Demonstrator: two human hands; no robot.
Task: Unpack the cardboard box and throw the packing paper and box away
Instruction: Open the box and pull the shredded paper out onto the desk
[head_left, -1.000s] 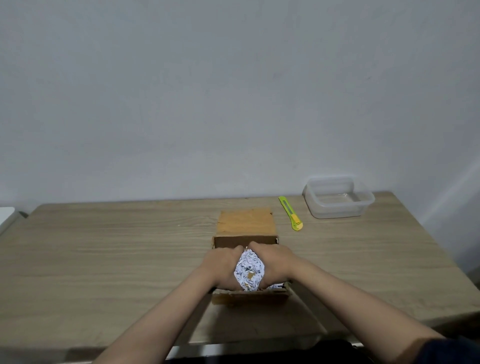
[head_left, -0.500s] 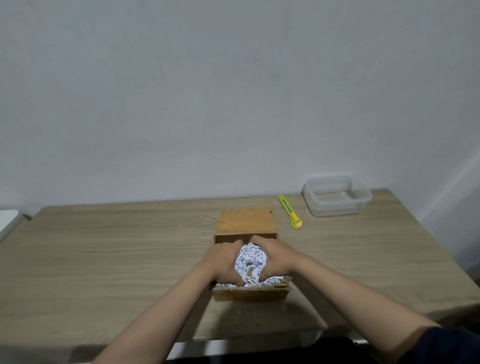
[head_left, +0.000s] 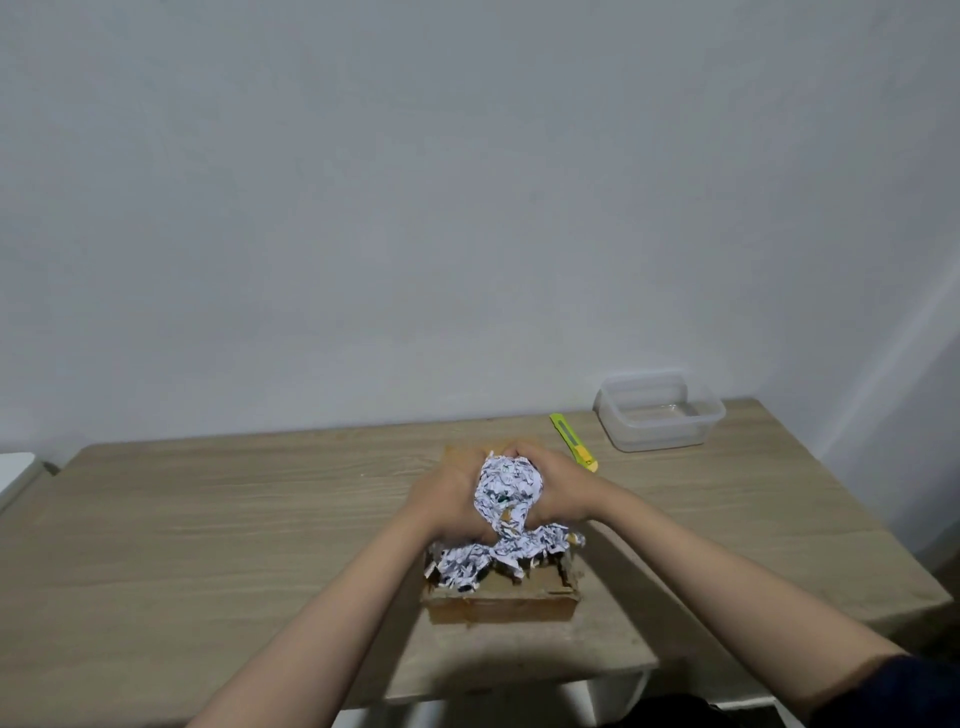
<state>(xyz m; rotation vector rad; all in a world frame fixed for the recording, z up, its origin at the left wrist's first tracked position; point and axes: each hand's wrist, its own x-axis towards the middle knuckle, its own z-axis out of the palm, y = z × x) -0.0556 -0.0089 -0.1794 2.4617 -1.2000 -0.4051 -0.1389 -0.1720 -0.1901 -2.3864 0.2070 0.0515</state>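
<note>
Item: packing paper (head_left: 506, 488) — crumpled, printed white sheet. I am reading it as very light and soft, crushing easily and springing back a little, with no slip to speak of. Both hands are cupping it from the sides, left hand (head_left: 449, 499) and right hand (head_left: 563, 493) pressing toward each other with fingertips meeting at the far top of the wad. The wad is sitting just above the cardboard box (head_left: 501, 605), while a ragged tail of the same paper (head_left: 467, 564) is trailing down into the open top and spilling over the near-left rim.

Handling note: I am judging the squeezed ball as the right place to hold; the loose tail could snag or tear, so gathering it into the ball looks wiser than tugging.

Item: cardboard box — small, open, standing on the table (head_left: 208, 519) near its front edge. I am judging it stiff and light, best taken by its side walls. Whether anything lies under the paper I cannot tell.

Also present: yellow-green utility knife (head_left: 574, 441) and clear plastic container (head_left: 660, 415), both beyond the right hand, apart from the box.
</note>
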